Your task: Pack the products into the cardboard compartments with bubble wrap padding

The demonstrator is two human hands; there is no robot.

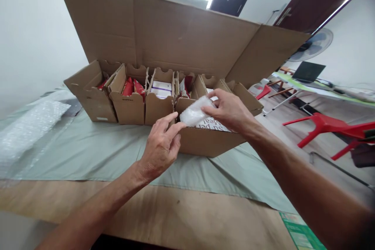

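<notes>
My right hand point(227, 109) grips one end of a bundle of bubble wrap point(193, 112) between thumb and fingers; whatever may be inside it is hidden. The bundle is held over the front cardboard box point(205, 142), in which a white pack with dark print point(215, 124) partly shows. My left hand point(164, 140) is at the bundle's left end, thumb and forefinger stretched out and apart. Its fingertips are very close to the wrap, and I cannot tell whether they touch it. Nothing sits in the left palm.
Behind stand several cardboard bins point(127, 107) with red packets point(133, 87) and white boxes point(160, 90). A tall cardboard panel point(190, 31) rises at the back. Loose bubble wrap point(32, 129) lies left on the green cloth point(117, 152). A red chair point(331, 127) stands right.
</notes>
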